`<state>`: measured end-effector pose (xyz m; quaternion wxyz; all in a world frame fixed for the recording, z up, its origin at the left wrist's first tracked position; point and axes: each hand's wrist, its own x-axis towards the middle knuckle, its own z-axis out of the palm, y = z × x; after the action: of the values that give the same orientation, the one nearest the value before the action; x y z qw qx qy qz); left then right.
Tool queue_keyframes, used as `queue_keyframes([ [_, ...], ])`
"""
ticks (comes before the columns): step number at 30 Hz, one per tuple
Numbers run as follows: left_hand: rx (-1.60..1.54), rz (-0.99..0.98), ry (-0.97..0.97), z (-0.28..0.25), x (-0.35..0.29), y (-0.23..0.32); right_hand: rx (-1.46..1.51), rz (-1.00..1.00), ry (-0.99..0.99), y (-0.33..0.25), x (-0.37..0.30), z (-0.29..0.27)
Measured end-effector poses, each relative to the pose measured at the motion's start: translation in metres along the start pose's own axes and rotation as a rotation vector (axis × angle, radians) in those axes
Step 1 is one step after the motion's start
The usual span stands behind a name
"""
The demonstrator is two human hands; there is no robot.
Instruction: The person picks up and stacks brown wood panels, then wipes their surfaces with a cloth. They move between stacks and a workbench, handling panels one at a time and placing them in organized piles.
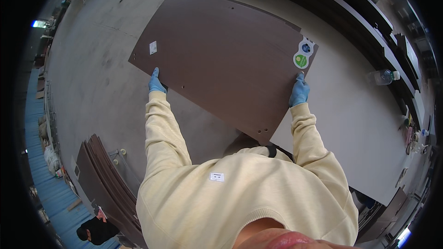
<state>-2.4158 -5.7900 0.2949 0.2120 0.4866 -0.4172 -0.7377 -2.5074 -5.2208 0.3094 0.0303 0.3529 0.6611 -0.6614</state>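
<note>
Dark brown panel (pixel 226 60) fills upper centre of frame, held up over a pale grey bench (pixel 360 124). Left hand (pixel 156 82) in blue glove grips its lower left edge; right hand (pixel 299 91), gloved too, grips the right edge below round stickers (pixel 303 54). Plastic bottle (pixel 383 77) lies far right.

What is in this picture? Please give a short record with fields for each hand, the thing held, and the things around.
left hand: left hand in a blue glove, gripping the left edge of the brown panel
right hand: right hand in a blue glove, gripping the panel's right edge
panel: dark brown board with small drilled holes, a white label and round stickers near one corner
beneath: white board
around: stack of brown panels at lower left; plastic bottle at right
</note>
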Motion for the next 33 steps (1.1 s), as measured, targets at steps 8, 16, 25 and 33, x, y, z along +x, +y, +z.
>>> queue_keyframes([
  [8, 0.894, 0.375, 0.621, -0.012, 0.115, 0.079, -0.145, 0.034, -0.029, -0.007, 0.028, -0.01],
  [16, 1.3, 0.542, 0.064, -0.024, 0.194, 0.138, -0.071, -0.091, 0.069, -0.036, 0.019, -0.01],
  [25, 1.522, 0.758, 0.29, 0.038, 0.197, 0.156, -0.367, 0.003, 0.182, -0.065, 0.01, 0.004],
  [33, 1.374, 0.469, 0.367, 0.059, 0.182, 0.173, -0.349, 0.043, 0.209, -0.048, 0.024, 0.011],
])
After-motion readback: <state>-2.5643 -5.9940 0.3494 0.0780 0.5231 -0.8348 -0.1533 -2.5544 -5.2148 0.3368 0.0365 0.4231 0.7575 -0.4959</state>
